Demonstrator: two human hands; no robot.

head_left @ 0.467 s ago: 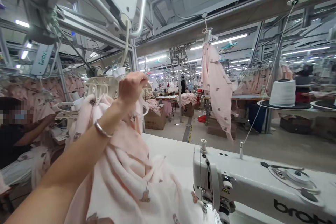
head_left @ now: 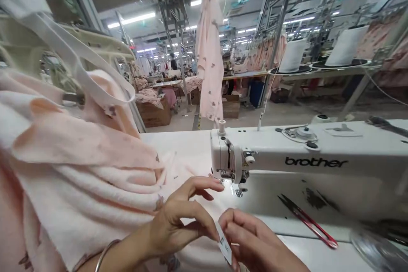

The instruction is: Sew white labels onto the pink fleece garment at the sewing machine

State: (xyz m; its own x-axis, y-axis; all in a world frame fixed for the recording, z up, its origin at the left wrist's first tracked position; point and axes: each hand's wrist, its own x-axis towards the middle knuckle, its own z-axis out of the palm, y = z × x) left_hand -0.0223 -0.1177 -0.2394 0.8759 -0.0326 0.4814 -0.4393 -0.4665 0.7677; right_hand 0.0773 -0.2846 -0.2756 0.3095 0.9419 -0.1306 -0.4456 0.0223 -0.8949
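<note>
In front of the sewing machine (head_left: 309, 161) both hands meet around a small white label (head_left: 225, 247) with dark print. My left hand (head_left: 181, 216), a metal bangle at its wrist, pinches the label's left edge between thumb and forefinger, its other fingers stretched out. My right hand (head_left: 255, 240) has its fingers closed on the label's other side, the fingertips partly hidden behind it. A pale pink printed fleece garment (head_left: 95, 187) hangs from a carrier at the left. Its folds spread over the table under my left forearm and reach toward the needle area.
Red-handled snips (head_left: 309, 221) lie on the machine bed beneath the arm. White thread cones (head_left: 291, 56) stand on a rack behind. Another pink garment piece (head_left: 210, 59) hangs beyond the table. A white strap loop (head_left: 95, 72) dangles at the upper left.
My left hand has come down from the hanging carrier to the label before the machine. My right hand has entered the view with the label. The view has turned right and downward.
</note>
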